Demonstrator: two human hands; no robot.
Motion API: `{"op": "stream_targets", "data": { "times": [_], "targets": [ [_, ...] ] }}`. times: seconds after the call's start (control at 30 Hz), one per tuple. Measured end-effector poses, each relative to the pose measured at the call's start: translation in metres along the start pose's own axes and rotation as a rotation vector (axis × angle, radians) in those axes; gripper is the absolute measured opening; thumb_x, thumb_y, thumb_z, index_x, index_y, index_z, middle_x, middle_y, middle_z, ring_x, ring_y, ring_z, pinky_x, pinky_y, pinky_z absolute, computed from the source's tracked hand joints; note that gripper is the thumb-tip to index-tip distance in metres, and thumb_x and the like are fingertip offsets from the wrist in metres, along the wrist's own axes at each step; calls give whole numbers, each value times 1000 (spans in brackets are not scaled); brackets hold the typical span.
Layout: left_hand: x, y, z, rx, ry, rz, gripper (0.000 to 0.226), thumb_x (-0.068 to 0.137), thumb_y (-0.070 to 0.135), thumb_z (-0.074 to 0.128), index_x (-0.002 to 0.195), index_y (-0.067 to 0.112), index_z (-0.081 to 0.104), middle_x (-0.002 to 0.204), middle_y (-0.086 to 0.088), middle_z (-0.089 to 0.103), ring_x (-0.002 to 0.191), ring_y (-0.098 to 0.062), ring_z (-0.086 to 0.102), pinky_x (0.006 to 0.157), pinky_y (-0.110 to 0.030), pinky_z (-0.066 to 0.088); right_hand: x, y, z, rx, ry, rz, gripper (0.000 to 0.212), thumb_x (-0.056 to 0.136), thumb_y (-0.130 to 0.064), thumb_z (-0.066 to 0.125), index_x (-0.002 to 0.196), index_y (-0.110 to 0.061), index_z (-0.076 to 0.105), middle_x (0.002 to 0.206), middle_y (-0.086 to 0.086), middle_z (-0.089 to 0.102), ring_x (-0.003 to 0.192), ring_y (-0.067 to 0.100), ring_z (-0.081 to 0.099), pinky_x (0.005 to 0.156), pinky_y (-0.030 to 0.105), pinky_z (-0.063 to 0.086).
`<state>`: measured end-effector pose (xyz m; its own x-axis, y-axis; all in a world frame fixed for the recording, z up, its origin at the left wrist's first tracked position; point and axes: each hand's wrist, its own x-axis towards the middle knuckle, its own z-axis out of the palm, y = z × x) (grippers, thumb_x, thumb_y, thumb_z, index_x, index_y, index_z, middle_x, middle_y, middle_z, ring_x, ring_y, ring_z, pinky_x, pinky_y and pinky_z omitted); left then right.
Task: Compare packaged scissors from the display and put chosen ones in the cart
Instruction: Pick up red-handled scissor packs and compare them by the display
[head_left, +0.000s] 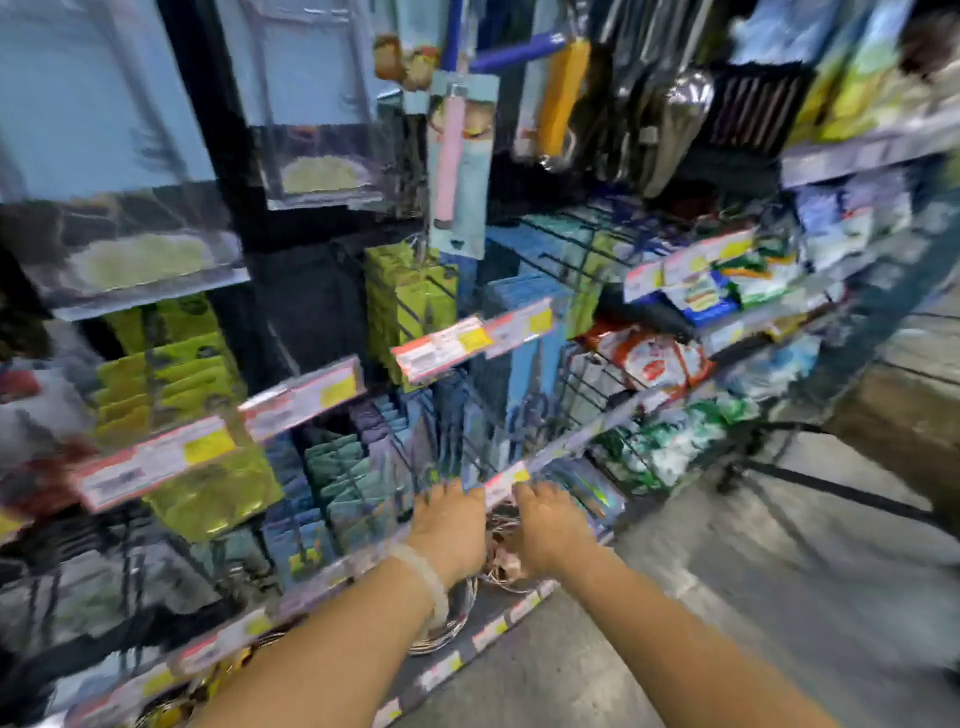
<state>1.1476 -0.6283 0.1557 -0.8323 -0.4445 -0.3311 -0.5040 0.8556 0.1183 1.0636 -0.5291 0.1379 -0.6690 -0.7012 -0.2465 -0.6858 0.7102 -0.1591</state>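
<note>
Blue carded packs (524, 374) hang upright on the display hooks, long axis vertical; blur prevents me confirming scissors. My left hand (451, 525) and right hand (550, 525) reach the lower rail (566, 444); finger state I cannot tell. A bangle (423, 577) circles the left wrist.

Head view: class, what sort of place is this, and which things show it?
Most likely a shop aisle: price tags line the shelf edges, packaged goods hang in rows, and both hands reach into the display.
</note>
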Motion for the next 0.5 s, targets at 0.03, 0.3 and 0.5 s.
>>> {"op": "stream_targets", "data": {
  "times": [0.03, 0.3, 0.5],
  "targets": [
    [11, 26, -4, 8, -3, 45, 62, 88, 29, 57, 141, 14, 30, 143, -14, 34, 134, -35, 31, 112, -44, 28, -1, 26, -7, 4, 16, 38, 54, 87, -32, 55, 133, -10, 37, 137, 11, 43, 131, 28, 37, 106, 40, 33],
    [70, 208, -17, 121, 22, 363, 50, 90, 33, 52, 133, 12, 39, 136, -15, 43, 130, -34, 38, 105, -44, 34, -37, 204, -52, -13, 83, 326, 55, 89, -35, 54, 134, -10, 36, 135, 13, 44, 129, 30, 40, 104, 39, 34],
    [101, 328, -22, 188, 19, 556, 53, 90, 30, 54, 138, 17, 36, 137, -12, 42, 129, -32, 40, 105, -42, 35, -74, 314, -67, 32, 145, 539, 53, 90, -29, 53, 136, -10, 35, 135, 13, 46, 127, 32, 40, 102, 39, 36]
  ]
}}
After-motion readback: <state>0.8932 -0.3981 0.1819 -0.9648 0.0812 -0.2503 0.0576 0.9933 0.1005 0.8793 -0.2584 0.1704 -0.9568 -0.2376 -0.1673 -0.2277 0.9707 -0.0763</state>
